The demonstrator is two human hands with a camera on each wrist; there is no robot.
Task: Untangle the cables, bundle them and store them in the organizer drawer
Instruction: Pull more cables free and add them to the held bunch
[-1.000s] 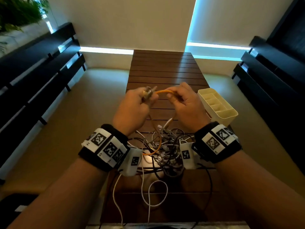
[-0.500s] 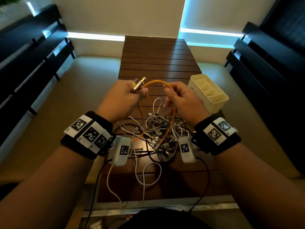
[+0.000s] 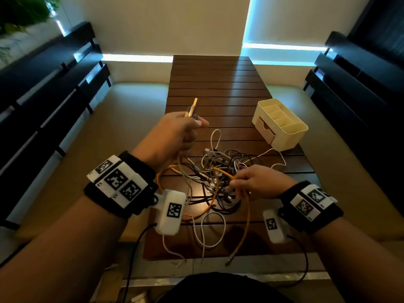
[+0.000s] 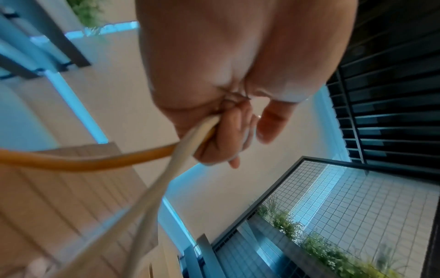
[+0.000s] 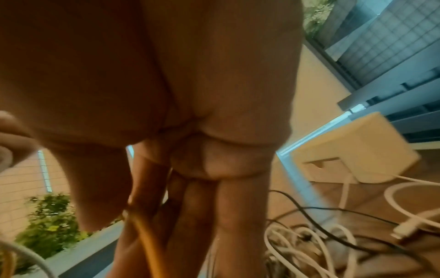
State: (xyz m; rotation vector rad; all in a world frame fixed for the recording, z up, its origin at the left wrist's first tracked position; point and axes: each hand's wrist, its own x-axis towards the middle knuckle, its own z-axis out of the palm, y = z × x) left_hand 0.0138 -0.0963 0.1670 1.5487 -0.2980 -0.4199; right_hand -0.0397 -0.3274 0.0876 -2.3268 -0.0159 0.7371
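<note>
A tangle of white, grey and black cables (image 3: pixel 218 171) lies mid-table. My left hand (image 3: pixel 175 134) is raised above the table and grips an orange cable (image 4: pixel 71 163) and a pale cable (image 4: pixel 166 180) together; their plug ends (image 3: pixel 192 107) stick up out of the fist. My right hand (image 3: pixel 251 182) is low over the tangle and pinches the orange cable (image 3: pixel 247 215) farther along, seen between finger and thumb in the right wrist view (image 5: pixel 145 235). The orange cable's free end (image 3: pixel 229 260) hangs past the table's near edge. The cream organizer (image 3: pixel 282 125) stands at the right, its small drawer (image 3: pixel 263 127) closed.
The slatted wooden table (image 3: pixel 214 84) runs away from me. Dark slatted benches line the left (image 3: pixel 43 84) and right (image 3: pixel 360 84). White cable loops (image 3: pixel 209 228) trail toward the near edge. Wrist-camera leads (image 3: pixel 135 248) hang below my arms.
My right hand has dropped from beside the left hand down to the tangle, sliding along the orange cable. The left hand stays raised with the plug ends. The head view shifted slightly.
</note>
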